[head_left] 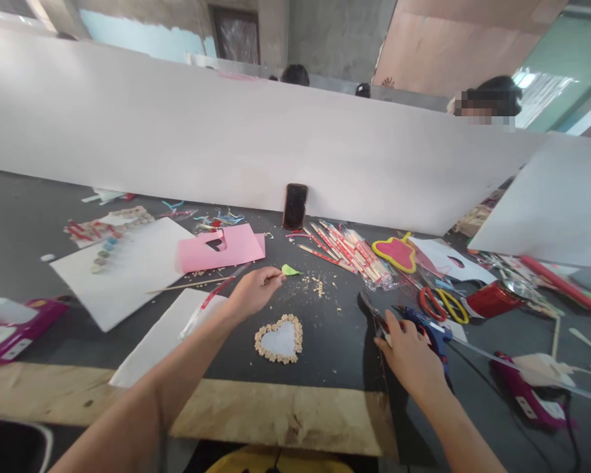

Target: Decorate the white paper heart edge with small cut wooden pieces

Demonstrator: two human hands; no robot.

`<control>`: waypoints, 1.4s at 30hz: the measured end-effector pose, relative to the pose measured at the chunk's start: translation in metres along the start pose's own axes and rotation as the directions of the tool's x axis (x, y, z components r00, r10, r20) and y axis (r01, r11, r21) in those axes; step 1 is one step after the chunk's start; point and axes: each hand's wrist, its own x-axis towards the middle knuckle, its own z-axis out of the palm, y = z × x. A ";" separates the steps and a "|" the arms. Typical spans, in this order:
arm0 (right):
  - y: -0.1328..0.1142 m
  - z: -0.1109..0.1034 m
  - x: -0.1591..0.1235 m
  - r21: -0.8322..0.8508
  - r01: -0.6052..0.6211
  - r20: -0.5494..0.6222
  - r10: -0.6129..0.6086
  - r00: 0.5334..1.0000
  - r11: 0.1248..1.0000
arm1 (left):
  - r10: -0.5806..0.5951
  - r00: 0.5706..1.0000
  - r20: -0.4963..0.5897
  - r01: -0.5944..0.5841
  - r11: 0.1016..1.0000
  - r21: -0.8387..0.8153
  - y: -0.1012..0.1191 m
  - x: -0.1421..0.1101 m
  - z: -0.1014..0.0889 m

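My left hand (257,289) is closed in a pinch on a small light-green leaf-shaped piece (290,270), held above the dark table. A thin wooden stick (192,285) shows behind that hand; I cannot tell whether it joins the green piece. My right hand (414,351) has its fingers closed around the handles of dark-jawed pliers (368,306). Beside it, partly covered by the hand, lies a blue glue gun (437,334). Between my hands rests a white heart (278,339) edged with small beige pieces.
A phone (295,206) leans against the white partition (226,144). Wrapped chopsticks (347,249), red and yellow scissors (438,305) and a red can (495,299) lie right. Pink card (236,248), white sheets (128,263) and a magenta device (24,332) are left. Other people sit beyond the partition.
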 end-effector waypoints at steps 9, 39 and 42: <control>-0.044 -0.015 0.016 0.227 0.271 -0.107 -0.253 0.962 0.936 | -0.042 0.997 -0.063 0.060 0.948 0.312 -0.046 0.039 -0.004; -0.015 0.008 -0.113 0.761 0.054 -0.310 0.289 0.906 0.646 | 0.348 0.805 -0.480 -0.225 0.929 0.296 -0.063 -0.136 0.016; -0.005 0.004 -0.124 0.771 0.014 -0.307 0.353 0.884 0.636 | 0.344 0.792 -0.504 -0.215 0.930 0.297 -0.064 -0.150 0.018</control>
